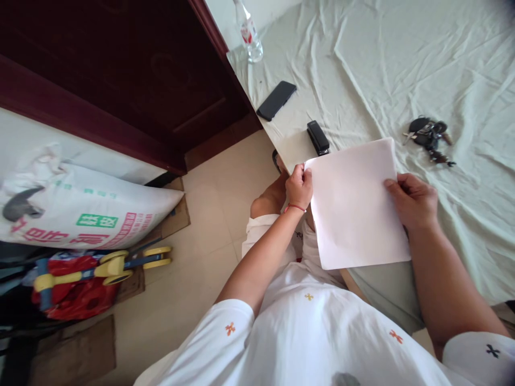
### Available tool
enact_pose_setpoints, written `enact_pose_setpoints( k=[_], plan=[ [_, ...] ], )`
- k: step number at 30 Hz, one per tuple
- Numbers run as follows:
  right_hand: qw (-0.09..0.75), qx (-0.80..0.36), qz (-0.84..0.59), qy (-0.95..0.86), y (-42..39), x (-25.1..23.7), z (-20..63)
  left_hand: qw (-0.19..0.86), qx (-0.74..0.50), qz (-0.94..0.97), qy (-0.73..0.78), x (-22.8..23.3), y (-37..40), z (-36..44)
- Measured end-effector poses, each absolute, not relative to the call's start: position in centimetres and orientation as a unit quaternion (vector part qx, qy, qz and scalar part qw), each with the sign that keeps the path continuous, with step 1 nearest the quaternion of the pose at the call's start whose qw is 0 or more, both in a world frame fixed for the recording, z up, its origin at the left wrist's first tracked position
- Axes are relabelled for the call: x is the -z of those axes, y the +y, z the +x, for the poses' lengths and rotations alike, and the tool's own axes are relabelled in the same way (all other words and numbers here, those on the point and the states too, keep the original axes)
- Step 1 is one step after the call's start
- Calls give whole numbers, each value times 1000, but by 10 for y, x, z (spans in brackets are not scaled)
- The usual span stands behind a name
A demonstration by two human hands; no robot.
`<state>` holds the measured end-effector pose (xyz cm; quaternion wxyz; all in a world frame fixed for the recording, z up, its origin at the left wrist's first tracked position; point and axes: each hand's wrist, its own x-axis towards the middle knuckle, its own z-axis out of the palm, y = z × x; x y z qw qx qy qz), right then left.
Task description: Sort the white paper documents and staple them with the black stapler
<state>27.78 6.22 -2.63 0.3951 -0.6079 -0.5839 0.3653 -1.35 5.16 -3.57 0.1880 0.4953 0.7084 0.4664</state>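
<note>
I hold a white sheet of paper [354, 206] over my lap, at the edge of a bed covered with a pale green sheet [422, 69]. My left hand [299, 186] pinches the paper's upper left corner. My right hand [412, 199] grips its right edge, thumb on top. A black stapler [317, 138] lies on the bed just beyond the paper's top edge.
A black phone [276, 99] and a clear plastic bottle [249, 33] sit near the bed's left edge. A bunch of keys [429, 136] lies to the right. On the tiled floor at left are a printed sack [80, 206] and a red and yellow toy [86, 279]. A dark wooden door [132, 69] stands behind.
</note>
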Motion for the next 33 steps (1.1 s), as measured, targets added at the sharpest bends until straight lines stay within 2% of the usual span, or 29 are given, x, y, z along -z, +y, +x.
enact_pose_setpoints(
  k=[6, 11, 18, 24, 27, 30, 33],
  plan=[
    [485, -385, -585, -524, 63, 25, 273, 328, -510, 475, 638, 25, 51, -17],
    [519, -406, -566, -495, 63, 21, 270, 403, -494, 489, 595, 19, 38, -11],
    [540, -426, -543, -482, 64, 19, 268, 376, -499, 481, 614, 27, 27, -12],
    [475, -457, -566, -495, 61, 20, 272, 293, -498, 488, 654, 22, 26, -9],
    [462, -422, -581, -520, 59, 19, 272, 263, -504, 488, 662, 23, 25, -6],
    [480, -365, -596, -529, 59, 16, 269, 257, -504, 488, 665, 25, 25, -5],
    [532, -369, -590, -483, 61, 12, 269, 251, -491, 489, 676, 27, 26, -6]
  ],
)
